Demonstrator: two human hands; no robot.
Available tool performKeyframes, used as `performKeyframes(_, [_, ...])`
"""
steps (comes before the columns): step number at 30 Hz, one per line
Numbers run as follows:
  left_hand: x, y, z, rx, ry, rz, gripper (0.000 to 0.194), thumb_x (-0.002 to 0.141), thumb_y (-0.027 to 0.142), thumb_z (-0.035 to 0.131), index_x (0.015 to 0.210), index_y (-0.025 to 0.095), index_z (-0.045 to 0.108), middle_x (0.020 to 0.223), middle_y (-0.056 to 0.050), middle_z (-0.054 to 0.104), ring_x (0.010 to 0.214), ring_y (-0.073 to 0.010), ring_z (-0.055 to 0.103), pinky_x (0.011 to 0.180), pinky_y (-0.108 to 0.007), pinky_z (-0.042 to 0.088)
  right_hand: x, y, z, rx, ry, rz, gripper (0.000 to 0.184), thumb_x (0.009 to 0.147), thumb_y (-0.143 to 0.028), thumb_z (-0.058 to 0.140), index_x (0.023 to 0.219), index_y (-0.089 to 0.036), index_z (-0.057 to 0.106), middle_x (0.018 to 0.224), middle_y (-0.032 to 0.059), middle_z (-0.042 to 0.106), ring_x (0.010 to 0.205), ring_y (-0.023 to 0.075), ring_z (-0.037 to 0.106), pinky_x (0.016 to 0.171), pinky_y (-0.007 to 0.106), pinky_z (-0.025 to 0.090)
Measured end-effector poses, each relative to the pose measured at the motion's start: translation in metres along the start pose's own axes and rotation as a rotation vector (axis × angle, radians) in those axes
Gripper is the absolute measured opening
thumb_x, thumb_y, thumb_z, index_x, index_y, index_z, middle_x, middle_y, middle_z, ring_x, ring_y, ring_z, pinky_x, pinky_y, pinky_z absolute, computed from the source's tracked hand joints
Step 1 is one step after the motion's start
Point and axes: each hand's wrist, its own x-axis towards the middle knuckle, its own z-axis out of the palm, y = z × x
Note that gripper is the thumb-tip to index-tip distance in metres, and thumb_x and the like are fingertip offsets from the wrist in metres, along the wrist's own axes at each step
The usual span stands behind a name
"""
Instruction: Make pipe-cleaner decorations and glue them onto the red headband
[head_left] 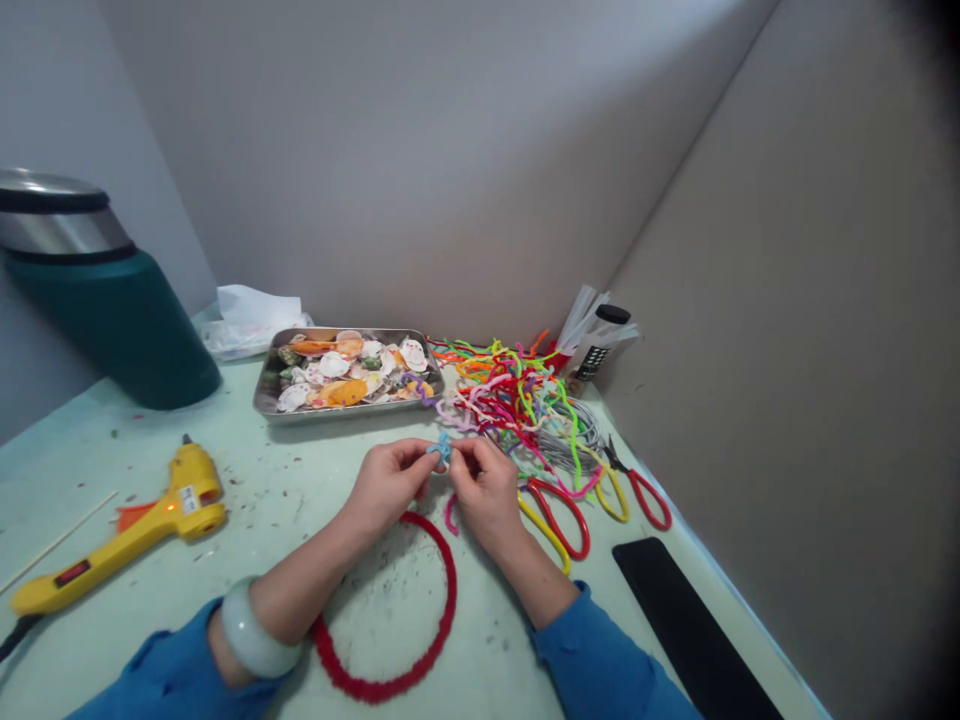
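Observation:
A small light-blue pipe cleaner, bent into a compact twisted shape, is pinched between both hands above the table. My left hand grips its left side with thumb and forefinger. On the other side, the fingers of my right hand are closed on it too, partly covering it. Below my hands lies a red fuzzy ring, partly hidden by my left forearm. A short pink pipe cleaner rests beside my right hand.
A metal tray of seashells stands behind, with tangled coloured pipe cleaners to its right. Red-handled scissors and a black strip lie right. At left are a yellow glue gun and a teal bottle.

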Motion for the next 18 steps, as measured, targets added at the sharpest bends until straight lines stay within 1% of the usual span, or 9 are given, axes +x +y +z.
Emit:
performKeyframes(6, [0.000,0.002,0.001,-0.019,0.016,-0.005,0.027,0.068,0.041,0.065,0.068,0.014,0.063,0.043,0.004,0.048,0.039,-0.0084,0.040,0.041,-0.020,0.030,0.001,-0.003,-0.003,-0.007,-0.019,-0.029,0.013,0.084,-0.020,0.049,0.086,-0.019,0.062,0.080,0.0035,0.062,0.063,0.0134,0.053,0.061,0.026,0.042])
performKeyframes(11, [0.000,0.003,0.001,-0.008,0.023,-0.015,0.028,0.068,0.042,0.064,0.068,0.015,0.063,0.043,0.004,0.048,0.040,-0.0091,0.041,0.041,-0.020,0.030,0.000,-0.005,-0.004,-0.040,-0.020,-0.048,0.012,0.084,-0.021,0.050,0.084,-0.019,0.062,0.078,0.0038,0.062,0.063,0.0140,0.054,0.061,0.026,0.041])
performKeyframes(18, [0.001,-0.007,-0.003,0.208,0.059,0.117,0.024,0.073,0.039,0.060,0.071,0.016,0.066,0.050,0.004,0.053,0.044,-0.0095,0.041,0.044,-0.020,0.031,0.001,-0.003,-0.005,-0.132,-0.063,-0.111,0.015,0.086,-0.021,0.047,0.084,-0.019,0.062,0.079,0.0048,0.063,0.072,0.0165,0.057,0.066,0.027,0.042])
